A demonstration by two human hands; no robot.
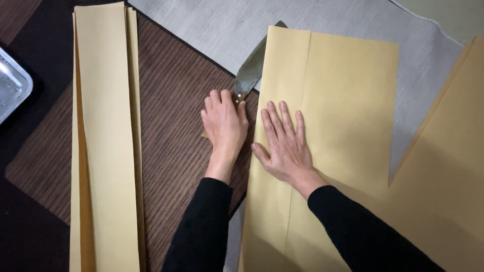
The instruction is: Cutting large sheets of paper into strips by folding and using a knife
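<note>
My left hand [224, 123] is closed over the wooden handle of a broad knife [250, 68], whose grey blade slants up and slides under the left edge of a large tan paper sheet [348, 90]. My right hand [285, 141] lies flat with fingers spread on that sheet, just right of its left edge and beside a vertical fold line. Both arms wear black sleeves.
A stack of long narrow tan paper strips [106, 141] lies at the left on a dark wood-grain mat [176, 116]. Another tan sheet [448, 166] overlaps at the right. A grey cloth [222, 25] covers the back, and a metal tray's corner [12, 85] shows far left.
</note>
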